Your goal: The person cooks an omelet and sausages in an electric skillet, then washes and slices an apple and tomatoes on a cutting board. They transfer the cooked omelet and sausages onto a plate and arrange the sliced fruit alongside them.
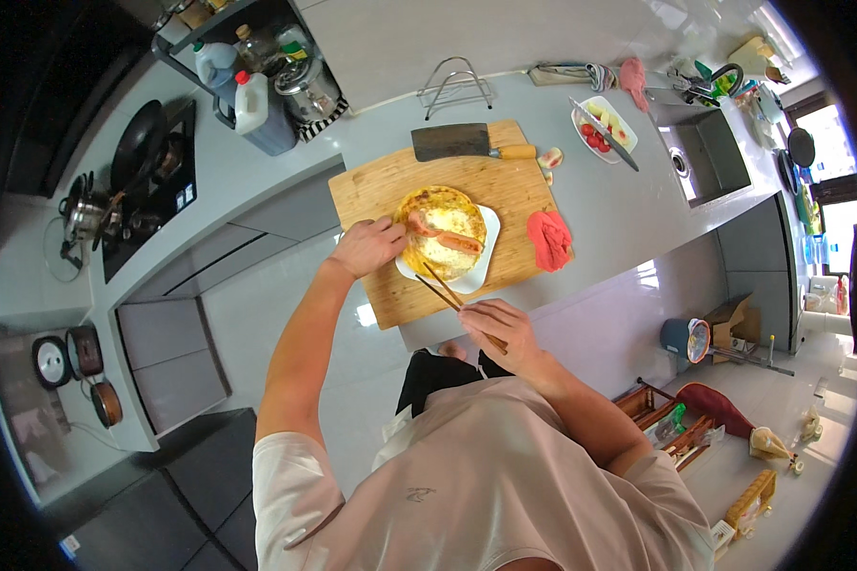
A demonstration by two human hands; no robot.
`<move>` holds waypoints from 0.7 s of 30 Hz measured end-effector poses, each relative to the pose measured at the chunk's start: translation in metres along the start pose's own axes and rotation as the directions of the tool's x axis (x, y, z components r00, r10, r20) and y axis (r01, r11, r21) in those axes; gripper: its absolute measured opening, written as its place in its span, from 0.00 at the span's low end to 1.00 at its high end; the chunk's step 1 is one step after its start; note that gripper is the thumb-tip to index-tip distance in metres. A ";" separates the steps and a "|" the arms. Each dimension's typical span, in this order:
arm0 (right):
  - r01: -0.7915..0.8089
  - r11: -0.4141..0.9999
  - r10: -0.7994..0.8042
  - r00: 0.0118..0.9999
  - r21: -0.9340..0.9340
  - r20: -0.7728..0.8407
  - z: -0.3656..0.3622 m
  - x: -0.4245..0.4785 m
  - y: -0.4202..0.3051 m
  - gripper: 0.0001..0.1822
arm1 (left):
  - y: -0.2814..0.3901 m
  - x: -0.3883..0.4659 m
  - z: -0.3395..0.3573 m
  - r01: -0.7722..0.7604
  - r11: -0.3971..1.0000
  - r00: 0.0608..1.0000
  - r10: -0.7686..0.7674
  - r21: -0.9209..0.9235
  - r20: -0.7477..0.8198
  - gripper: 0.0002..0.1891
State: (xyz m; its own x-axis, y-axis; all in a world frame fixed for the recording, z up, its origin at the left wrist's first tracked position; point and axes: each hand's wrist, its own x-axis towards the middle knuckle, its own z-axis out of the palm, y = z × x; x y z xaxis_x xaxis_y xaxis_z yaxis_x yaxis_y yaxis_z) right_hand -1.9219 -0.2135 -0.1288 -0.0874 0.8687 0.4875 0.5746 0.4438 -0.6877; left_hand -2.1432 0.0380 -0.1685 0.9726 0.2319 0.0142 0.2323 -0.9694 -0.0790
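Note:
A round golden flatbread (439, 203) with egg and pieces of sausage (460, 243) on top lies on a white plate (490, 232), on a wooden cutting board (393, 303). At its left edge is my left hand (371, 246), its fingers at the rim; whether they pinch it cannot be told. My right hand (500, 330) holds a pair of wooden chopsticks (446, 292), their tips over the near edge of the flatbread. A cleaver (451, 141) rests along the board's far edge. On the board's right side lies a crumpled red cloth (549, 241).
Right of the board, a white dish (630, 128) holds cut fruit and tomatoes, with a knife (607, 135) across it. Beyond are a sink (710, 157) and faucet. A wire rack (457, 86) stands behind the board. Bottles (251, 103) and a stove (178, 203) are at left.

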 end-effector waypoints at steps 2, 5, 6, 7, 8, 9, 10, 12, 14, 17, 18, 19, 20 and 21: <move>-0.007 1.000 0.007 1.000 0.005 0.002 0.001 0.001 -0.001 0.12 | 0.004 0.002 0.000 0.046 0.998 0.998 -0.047 -0.043 -0.030 0.08; 0.031 0.996 -0.029 0.999 -0.078 0.033 0.005 -0.005 0.009 0.16 | 0.006 0.006 -0.003 0.093 0.992 0.994 -0.097 -0.087 -0.044 0.09; 0.070 0.989 -0.063 0.996 -0.127 0.063 0.004 -0.007 0.011 0.18 | 0.007 0.006 -0.004 0.109 0.989 0.993 -0.114 -0.101 -0.042 0.09; 0.110 0.978 -0.094 0.991 -0.175 0.095 0.003 -0.008 0.012 0.20 | 0.008 0.007 -0.006 0.141 0.982 0.990 -0.143 -0.123 -0.009 0.09; 0.150 0.964 -0.124 0.984 -0.221 0.128 0.002 -0.010 0.014 0.22 | 0.008 0.007 -0.007 0.173 0.974 0.985 -0.171 -0.144 0.024 0.10; 0.184 0.952 -0.151 0.978 -0.243 0.146 0.000 -0.011 0.016 0.24 | 0.009 0.009 -0.007 0.204 0.965 0.979 -0.198 -0.164 0.054 0.10; 0.217 0.940 -0.178 0.970 -0.265 0.163 -0.002 -0.013 0.018 0.26 | 0.010 0.009 -0.007 0.223 0.956 0.975 -0.218 -0.193 0.046 0.11; 0.236 0.934 -0.197 0.966 -0.269 0.166 -0.006 -0.012 0.020 0.26 | 0.011 0.008 -0.004 0.262 0.932 0.964 -0.262 -0.252 0.031 0.12; 0.212 0.950 -0.184 0.974 -0.231 0.135 -0.012 -0.007 0.018 0.24 | 0.008 0.002 0.003 0.282 0.907 0.954 -0.299 -0.312 -0.007 0.14; 0.153 0.963 -0.137 0.987 -0.222 0.088 -0.029 0.005 0.021 0.21 | 0.017 0.002 -0.001 0.284 0.875 0.923 -0.360 -0.393 -0.134 0.15; 0.099 0.974 -0.083 0.993 -0.204 0.083 -0.035 0.009 0.019 0.18 | 0.021 0.003 -0.004 0.281 0.866 0.904 -0.384 -0.414 -0.190 0.16; 0.086 0.982 -0.072 0.993 -0.166 0.090 -0.039 0.011 0.024 0.18 | 0.026 0.006 -0.005 0.308 0.855 0.893 -0.411 -0.417 -0.182 0.16; 0.073 0.989 -0.060 0.993 -0.128 0.099 -0.043 0.014 0.030 0.19 | 0.032 0.010 -0.006 0.336 0.843 0.882 -0.438 -0.421 -0.175 0.16; 0.066 0.994 -0.056 0.992 -0.087 0.112 -0.047 0.020 0.035 0.19 | 0.037 0.013 -0.006 0.368 0.828 0.865 -0.471 -0.422 -0.170 0.16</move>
State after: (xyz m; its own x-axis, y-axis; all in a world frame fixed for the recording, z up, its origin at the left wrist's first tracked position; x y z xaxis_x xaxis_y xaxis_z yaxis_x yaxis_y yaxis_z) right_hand -1.8655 -0.1912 -0.1180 -0.2101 0.8617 0.4620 0.6365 0.4792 -0.6043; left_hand -2.1223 0.0046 -0.1652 0.7330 0.6441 0.2188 0.5526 -0.7513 0.3608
